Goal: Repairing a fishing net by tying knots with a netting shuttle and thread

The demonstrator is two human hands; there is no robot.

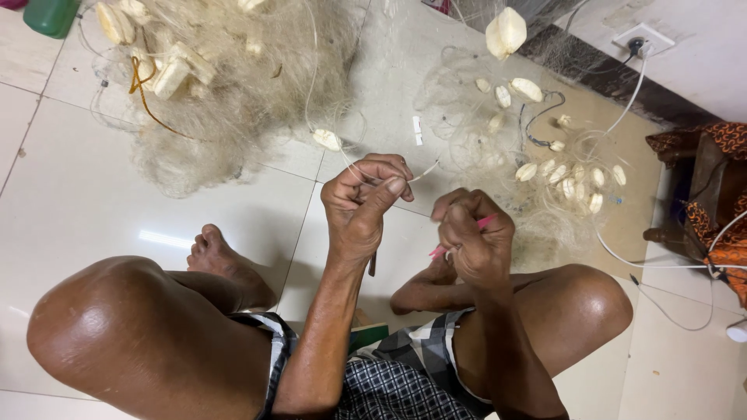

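Mending appears midway: a net line [426, 171] is pinched in the left hand [366, 198], a pink needle [486, 223] clamped in the right hand [475, 233]; heaped net [226, 101] beyond the hands remains unworked.

Net heap [226, 101] pale cream with off-white floats [506, 33]; tool [484, 224] in right hand [476, 241] pink; shorts [397, 373] black-and-white checked; floor tiles [70, 194] glossy white; container [51, 15] green; cloth [724, 194] orange patterned.

One head-worn camera looks steeply down, close above the left hand [362, 204] and right hand [473, 237], facing forward across the tiled floor [70, 194] beyond them.
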